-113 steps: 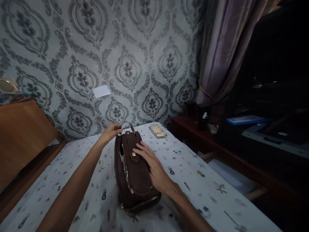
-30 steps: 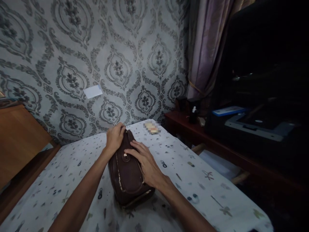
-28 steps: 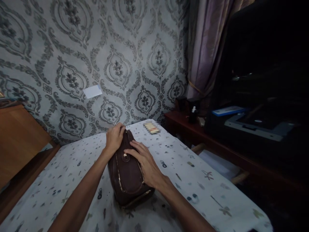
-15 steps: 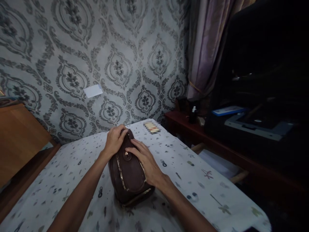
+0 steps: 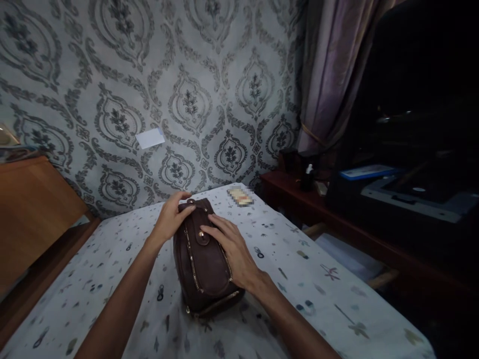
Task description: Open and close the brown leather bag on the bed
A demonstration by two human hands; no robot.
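Head view, dim light. I log the patterned wallpaper [image 5: 209, 85] filling 9 to 1 o'clock, with a pale card [image 5: 150, 138] stuck on it. Curtain [image 5: 333, 70] hangs at 1 o'clock. Dark sideboard [image 5: 337, 224] runs along 3 o'clock; wooden furniture [image 5: 33, 209] sits at 9 o'clock. The printed tablecloth [image 5: 307, 279] covers the surface from centre to 6 o'clock.

Brown handbag [image 5: 204, 264] lies on the cloth just below frame centre, zip edge showing. Left hand [image 5: 170, 217] curls over the bag's far top end, fingers on the brown material there; whether they pinch anything I cannot tell. Right hand [image 5: 234, 252] lies flat on the bag's 3 o'clock flank, fingers spread, pressing rather than grasping. A small blurred packet [image 5: 240, 195] lies beyond the bag at 12 o'clock.
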